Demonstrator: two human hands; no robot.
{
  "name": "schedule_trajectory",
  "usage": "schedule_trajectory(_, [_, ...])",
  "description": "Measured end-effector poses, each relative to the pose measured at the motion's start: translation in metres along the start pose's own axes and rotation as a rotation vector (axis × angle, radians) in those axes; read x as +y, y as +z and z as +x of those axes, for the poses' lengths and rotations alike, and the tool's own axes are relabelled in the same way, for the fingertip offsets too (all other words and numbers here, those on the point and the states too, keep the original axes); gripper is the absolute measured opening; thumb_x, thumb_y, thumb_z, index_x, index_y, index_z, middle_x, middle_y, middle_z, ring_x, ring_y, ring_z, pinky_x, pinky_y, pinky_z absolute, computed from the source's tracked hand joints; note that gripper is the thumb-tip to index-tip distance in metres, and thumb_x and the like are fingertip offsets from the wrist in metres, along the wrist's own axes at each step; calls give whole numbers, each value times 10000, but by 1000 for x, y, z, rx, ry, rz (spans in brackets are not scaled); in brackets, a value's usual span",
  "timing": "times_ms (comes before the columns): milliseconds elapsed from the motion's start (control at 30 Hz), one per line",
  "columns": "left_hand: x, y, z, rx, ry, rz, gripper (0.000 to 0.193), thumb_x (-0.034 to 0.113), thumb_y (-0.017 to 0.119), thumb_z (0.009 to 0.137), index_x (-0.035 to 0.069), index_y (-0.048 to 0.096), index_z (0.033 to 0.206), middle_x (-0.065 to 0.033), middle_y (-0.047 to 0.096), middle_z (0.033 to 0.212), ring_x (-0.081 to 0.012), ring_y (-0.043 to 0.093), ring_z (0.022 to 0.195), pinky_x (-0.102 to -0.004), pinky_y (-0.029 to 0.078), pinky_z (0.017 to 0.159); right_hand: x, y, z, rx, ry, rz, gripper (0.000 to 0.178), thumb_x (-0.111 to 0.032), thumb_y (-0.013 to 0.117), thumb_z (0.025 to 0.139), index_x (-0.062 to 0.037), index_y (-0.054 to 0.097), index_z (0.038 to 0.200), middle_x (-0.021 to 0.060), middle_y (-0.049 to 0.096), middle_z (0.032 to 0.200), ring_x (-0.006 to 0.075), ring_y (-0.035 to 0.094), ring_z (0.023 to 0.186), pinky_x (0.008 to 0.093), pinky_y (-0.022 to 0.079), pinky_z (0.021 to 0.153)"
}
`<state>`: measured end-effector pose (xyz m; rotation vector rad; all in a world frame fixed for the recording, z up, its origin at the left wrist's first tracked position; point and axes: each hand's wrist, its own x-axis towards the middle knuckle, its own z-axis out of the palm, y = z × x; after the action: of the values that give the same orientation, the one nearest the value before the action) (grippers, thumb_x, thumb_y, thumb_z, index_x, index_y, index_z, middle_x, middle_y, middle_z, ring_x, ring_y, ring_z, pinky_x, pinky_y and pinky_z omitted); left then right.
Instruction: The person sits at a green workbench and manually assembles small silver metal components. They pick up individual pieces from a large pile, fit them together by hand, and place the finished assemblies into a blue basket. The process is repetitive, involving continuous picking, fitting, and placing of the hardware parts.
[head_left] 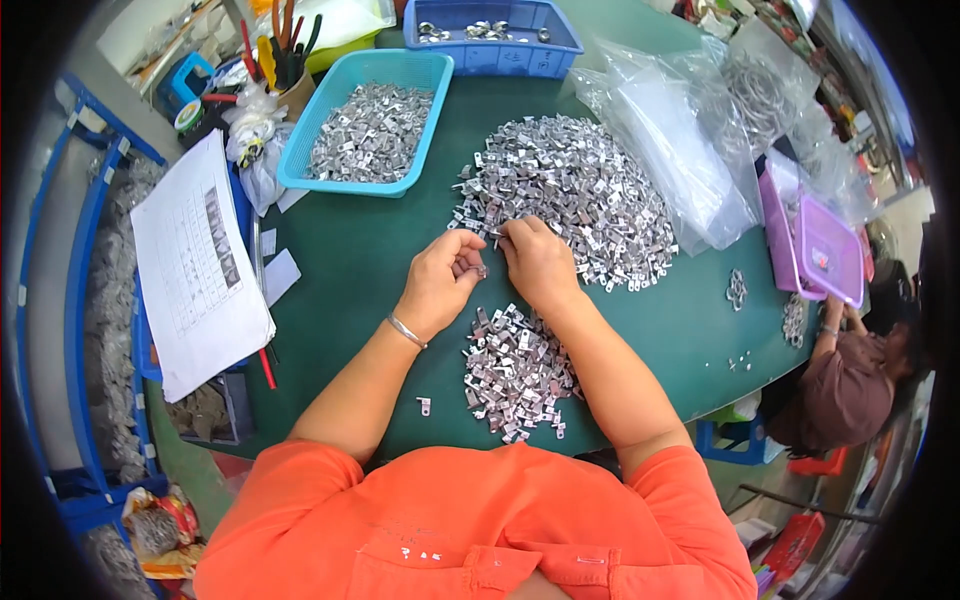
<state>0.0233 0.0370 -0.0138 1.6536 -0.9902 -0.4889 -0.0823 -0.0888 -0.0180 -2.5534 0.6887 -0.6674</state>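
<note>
My left hand point(438, 284) is closed, with a small metal bracket point(482, 271) showing at its fingertips. To its right, my right hand point(541, 264) pinches another little metal piece at the near left edge of a large heap of metal brackets point(575, 190). Between my forearms lies a smaller heap of the same brackets point(517, 375). One single bracket point(424, 406) rests apart on the green table point(340, 290), left of that smaller heap. My fingers partly hide the pieces they hold.
Beyond my left hand stands a turquoise basket point(292, 168) of brackets, with a blue bin point(515, 62) behind it. Clear plastic bags point(670, 150) lie right of the large heap. Printed sheets point(195, 280) sit at the left. At the right, another person point(845, 385) reaches toward purple baskets point(830, 250).
</note>
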Motion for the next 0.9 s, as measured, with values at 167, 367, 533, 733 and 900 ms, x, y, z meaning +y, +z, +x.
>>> schedule_trajectory(167, [0,-11,-3,-77,93,-38,158,-68,693,717,11,606,824,-37,625,812,-87,590,689,-222,484,625,7,-18,-2,7,-23,201,57,-64,642,786,-25,653,827,146,651,792,331,627,733,391,513,668])
schedule_trajectory(367, [-9,-7,-1,-16,134,-153,128,-30,688,706,11,572,744,-78,576,708,-182,599,624,-284,484,575,8,-35,-10,-142,452,478,77,-39,611,873,14,655,908,45,665,749,99,651,660,226,500,560])
schedule_trajectory(533, [-18,-11,-1,-115,177,39,102,-66,644,730,-4,578,777,-97,584,753,-204,601,643,-296,481,595,9,-43,-15,-106,502,502,81,-36,603,877,9,655,919,54,665,750,100,657,678,231,504,564])
schedule_trajectory(733, [-17,-5,-2,-101,314,118,103,25,651,770,16,614,865,-99,591,863,-276,590,789,-355,478,707,9,-46,-23,-6,193,252,66,-11,615,854,9,654,903,70,662,776,112,634,640,236,485,556])
schedule_trajectory(900, [-14,8,-13,-228,358,344,141,125,721,726,74,657,841,-57,563,843,-262,564,840,-383,453,737,5,-78,-32,-352,211,535,44,-18,642,838,14,668,855,62,665,776,116,603,684,239,478,608])
